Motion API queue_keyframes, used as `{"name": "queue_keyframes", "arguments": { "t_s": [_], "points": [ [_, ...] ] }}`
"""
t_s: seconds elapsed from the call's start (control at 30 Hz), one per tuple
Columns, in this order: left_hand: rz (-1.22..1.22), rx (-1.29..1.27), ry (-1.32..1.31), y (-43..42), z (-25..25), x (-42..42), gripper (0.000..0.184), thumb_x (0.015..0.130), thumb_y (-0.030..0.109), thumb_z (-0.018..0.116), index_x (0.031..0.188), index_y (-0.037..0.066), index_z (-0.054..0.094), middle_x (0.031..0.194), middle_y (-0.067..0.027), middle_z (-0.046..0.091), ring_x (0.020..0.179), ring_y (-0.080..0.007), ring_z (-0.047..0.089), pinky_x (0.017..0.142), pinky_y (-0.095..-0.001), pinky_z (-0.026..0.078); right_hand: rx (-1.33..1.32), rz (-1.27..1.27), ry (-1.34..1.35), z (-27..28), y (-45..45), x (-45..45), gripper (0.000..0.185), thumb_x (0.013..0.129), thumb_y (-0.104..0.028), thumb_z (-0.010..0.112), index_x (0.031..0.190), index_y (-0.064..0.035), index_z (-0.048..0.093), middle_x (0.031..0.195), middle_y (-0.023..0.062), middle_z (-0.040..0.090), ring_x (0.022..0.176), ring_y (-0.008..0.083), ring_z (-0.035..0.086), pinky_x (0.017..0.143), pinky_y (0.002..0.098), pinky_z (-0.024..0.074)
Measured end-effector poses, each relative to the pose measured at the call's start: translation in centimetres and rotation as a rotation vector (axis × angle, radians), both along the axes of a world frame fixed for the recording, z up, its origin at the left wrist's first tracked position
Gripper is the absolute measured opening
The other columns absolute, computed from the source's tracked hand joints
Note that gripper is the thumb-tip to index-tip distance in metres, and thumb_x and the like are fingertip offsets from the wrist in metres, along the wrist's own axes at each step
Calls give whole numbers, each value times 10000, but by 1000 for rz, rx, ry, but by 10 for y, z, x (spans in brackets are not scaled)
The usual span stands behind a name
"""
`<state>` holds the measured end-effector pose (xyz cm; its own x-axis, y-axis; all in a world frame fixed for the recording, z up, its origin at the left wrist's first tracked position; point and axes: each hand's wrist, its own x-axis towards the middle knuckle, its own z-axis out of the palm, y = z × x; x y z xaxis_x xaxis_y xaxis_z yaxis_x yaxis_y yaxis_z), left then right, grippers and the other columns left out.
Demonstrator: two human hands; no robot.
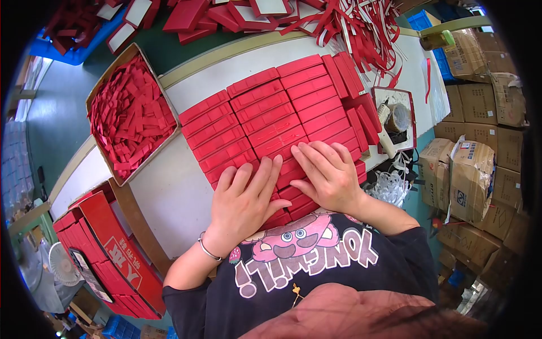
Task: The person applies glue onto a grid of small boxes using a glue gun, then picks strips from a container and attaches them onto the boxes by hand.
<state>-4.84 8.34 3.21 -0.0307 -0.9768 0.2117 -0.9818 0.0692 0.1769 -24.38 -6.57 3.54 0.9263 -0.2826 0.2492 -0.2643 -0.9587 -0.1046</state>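
Observation:
Rows of red boxes (265,116) lie packed side by side on the white tabletop, close against my body. My left hand (240,195) lies over the near left part of the rows, its fingers stretched out and the thumb pointing inward. Beside it, my right hand (333,175) rests on the near right part with its fingers spread slightly. Between the fingertips, a box in the middle column shows thin red strips (276,138) on its top. Neither hand has its fingers wrapped round anything. The boxes directly beneath my palms are hidden.
A carton of short red ribbon pieces (135,113) stands at the left. Loose red and white ribbons (361,28) heap at the back. A tray holding a tape roll (400,117) is at the right. Cardboard cartons (471,175) stack beyond; a red box-filled carton (116,254) sits lower left.

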Motion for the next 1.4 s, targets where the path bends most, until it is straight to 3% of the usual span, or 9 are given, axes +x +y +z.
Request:
{"name": "queue_keyframes", "arguments": {
  "t_s": [0.4,0.5,0.57,0.63,0.9,1.0,1.17,1.3,1.4],
  "points": [
    [-21,-19,125,4,0,7,771,882,583,718,1482,107,632,1333,-34,632,1119,-231,567,944,-398,467,-60,7,37,-1,4,1,597,928,-383,753,1358,26,689,1339,144,691,1211,256,660,1044,448,432],
    [98,-210,241,6,10,40,593,883,414,799,1405,153,693,1296,-38,658,1122,-249,585,942,-423,472,-89,14,50,0,3,4,597,924,-370,754,1358,33,684,1319,142,695,1197,253,661,1058,447,416],
    [304,-344,84,8,-1,88,408,870,246,829,1263,163,760,1219,-60,684,1108,-277,602,950,-434,476,-91,18,54,-1,3,3,600,918,-365,757,1357,36,682,1313,137,693,1196,252,656,1061,450,413],
    [505,-276,73,8,-17,141,263,882,164,810,1142,125,788,1177,-78,694,1115,-307,614,937,-424,497,-105,18,58,-1,5,3,605,909,-362,763,1356,37,680,1310,136,690,1201,253,648,1061,452,411],
    [847,14,205,-22,-56,180,288,894,315,842,938,40,770,888,-92,737,818,-304,723,710,-449,562,-4,-27,-53,1,5,5,599,881,-328,796,1373,-3,689,1276,120,698,1199,315,635,1064,479,418],
    [836,-127,289,-9,-53,181,279,890,287,853,945,26,770,905,-112,737,821,-301,724,714,-417,562,42,-35,-162,10,3,2,549,844,-284,828,1320,-33,718,1249,109,698,1180,328,636,1045,483,432],
    [630,-510,311,6,-3,131,131,900,28,809,993,4,720,972,-128,766,791,-256,739,724,-353,587,271,-8,-286,26,-4,4,453,779,-120,875,1209,-49,754,1195,102,715,1125,315,663,979,463,487],
    [400,-361,558,8,18,70,170,831,-68,764,946,9,664,951,-125,774,730,-232,726,702,-317,584,490,24,-339,30,-10,19,437,790,-39,868,1209,-23,741,1144,127,725,1037,320,696,892,419,549],
    [316,-129,1073,3,24,34,129,908,-26,780,978,7,677,934,-86,777,820,-146,759,719,-283,597,704,-5,-345,36,-7,28,411,825,-19,858,1217,-3,737,1110,138,734,967,269,722,826,363,580]
  ]
}}
